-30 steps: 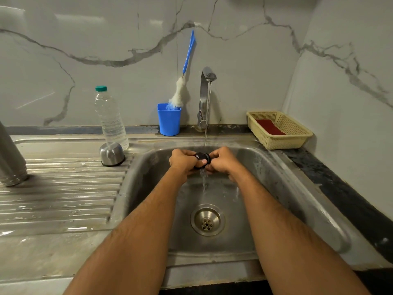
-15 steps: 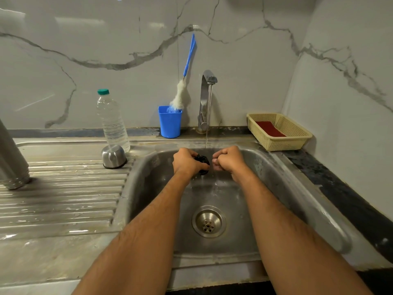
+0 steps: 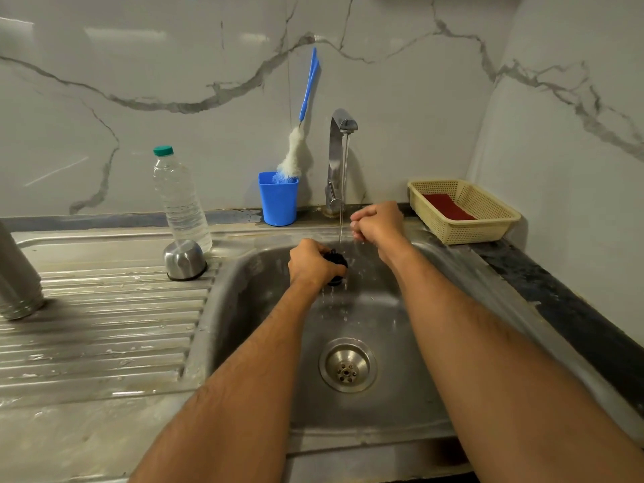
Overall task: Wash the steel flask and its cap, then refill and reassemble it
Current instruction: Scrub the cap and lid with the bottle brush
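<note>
From the head camera, the left hand (image 3: 313,264) is gripping a small black stopper (image 3: 337,264) over the sink (image 3: 400,343), fingers curled round it, right under the thin stream of water (image 3: 343,190) that is running from the tap (image 3: 339,158). Drops are falling off the stopper into the basin, and the drain (image 3: 347,365) is sitting below the hand, nearer the camera.

The right hand (image 3: 378,221) is hovering up and to the right of the left one, just beside the stream, clenched into a loose fist with nothing visible in it. Water is dripping from its knuckles. The two hands are apart, not touching.

Well off to the left of the left hand, the steel flask (image 3: 17,277) is standing mouth down on the ribbed draining surface (image 3: 104,325), only partly in the picture. Between it and the hand, the steel cap (image 3: 184,260) is resting dome up, touching the foot of a clear plastic bottle (image 3: 179,200) with a green lid.

Behind the hands, a blue cup (image 3: 278,200) is holding a bottle brush (image 3: 299,134) that is leaning on the marble wall. To the right of the right hand, a cream basket (image 3: 488,224) is sitting on the dark surface with a red sponge (image 3: 447,205) inside.
</note>
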